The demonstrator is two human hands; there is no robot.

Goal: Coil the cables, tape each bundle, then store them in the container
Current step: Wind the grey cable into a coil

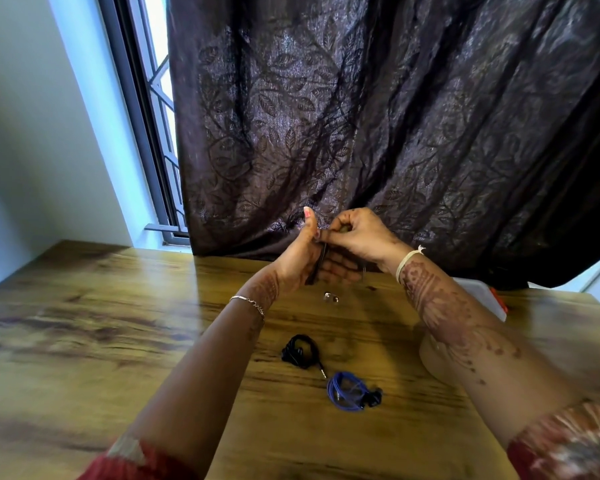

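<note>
Where both hands are raised together above the wooden table (118,323), a dark cable (321,263) is held between them. The left hand (300,261) is kept upright with its thumb pointing up, and the cable is seen running down across its palm, the fingers loosely curved behind the strand. The right hand (361,237) is closed to a narrow pinch, its fingertips (329,233) pressed to the top of the cable right beside the left thumb. A small greenish thing is enclosed in its curled fingers, but what it is cannot be told.

A thin bracelet (248,301) is worn on the left wrist and a pale thread band (407,259) on the right. Just below the hands two small metal plugs (330,298) are seen; whether they hang or lie on the wood cannot be told.

Nearer the person, below the left hand, a black coil (300,351) is laid on the table. A blue coil (349,391) is laid just beyond it, closer still to the person.

To the right of the right hand, a white container (482,292) with an orange-red part is partly hidden behind the forearm.

Behind the hands a dark leaf-patterned curtain (395,133) is hung, and a window (153,98) is seen well to their left.
</note>
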